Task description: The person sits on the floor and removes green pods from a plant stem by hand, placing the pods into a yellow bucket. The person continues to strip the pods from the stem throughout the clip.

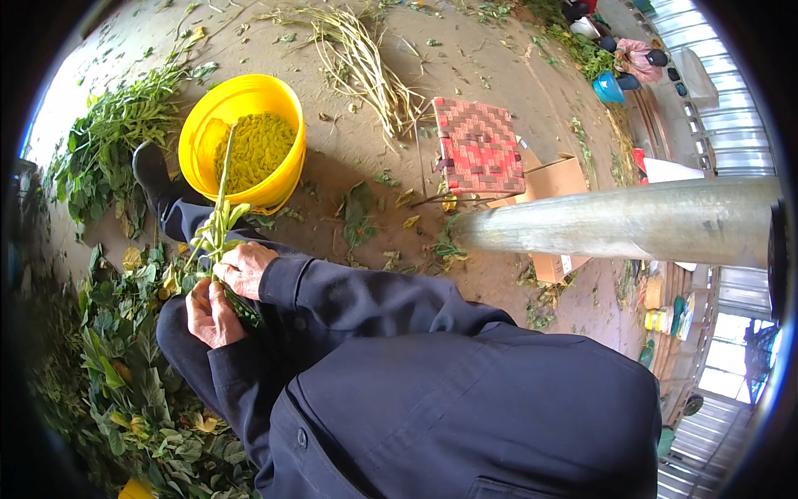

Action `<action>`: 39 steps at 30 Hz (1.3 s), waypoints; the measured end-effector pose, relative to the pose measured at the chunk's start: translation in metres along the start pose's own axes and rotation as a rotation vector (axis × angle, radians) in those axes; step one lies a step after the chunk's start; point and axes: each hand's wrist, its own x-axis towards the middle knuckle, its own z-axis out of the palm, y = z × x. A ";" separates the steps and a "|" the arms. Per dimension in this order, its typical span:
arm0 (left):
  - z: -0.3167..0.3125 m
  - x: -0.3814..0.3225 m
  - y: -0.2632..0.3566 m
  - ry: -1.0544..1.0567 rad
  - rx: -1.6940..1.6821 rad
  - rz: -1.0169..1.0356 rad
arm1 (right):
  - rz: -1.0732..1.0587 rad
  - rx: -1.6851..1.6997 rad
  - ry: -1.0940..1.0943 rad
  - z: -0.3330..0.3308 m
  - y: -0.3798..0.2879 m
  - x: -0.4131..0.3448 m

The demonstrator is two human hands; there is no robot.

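Observation:
My right hand [246, 268] grips a green bean plant stalk [219, 212] with leaves and pods on it. My left hand [215, 315] is just below, its thumb and fingers pinched on the lower part of the same plant. The stalk's bare end reaches up over the rim of a yellow plastic bucket [292, 106]. Inside the bucket lies a heap of green pods [268, 146]. Both hands are above my legs, at the ends of dark jacket sleeves.
Leafy plants [124, 118] lie left of the bucket, loose leaves [149, 399] below. Stripped stalks [361, 62] lie beyond it. A woven folding stool [480, 146], cardboard box [558, 178] and thick metal pole [611, 221] stand right. A person [636, 59] sits farther off near a blue bucket [608, 87].

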 end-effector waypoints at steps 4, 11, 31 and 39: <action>0.004 -0.003 0.001 -0.086 0.074 0.089 | 0.567 0.486 -0.194 -0.006 -0.001 -0.004; -0.007 -0.008 0.011 -0.173 0.104 0.061 | 0.887 1.289 0.001 0.000 -0.015 -0.003; -0.007 -0.004 -0.002 -0.336 0.297 0.121 | 0.832 1.144 0.006 -0.016 -0.010 -0.006; -0.001 -0.006 -0.002 -0.248 0.434 0.296 | 0.790 1.266 0.028 -0.021 -0.012 -0.004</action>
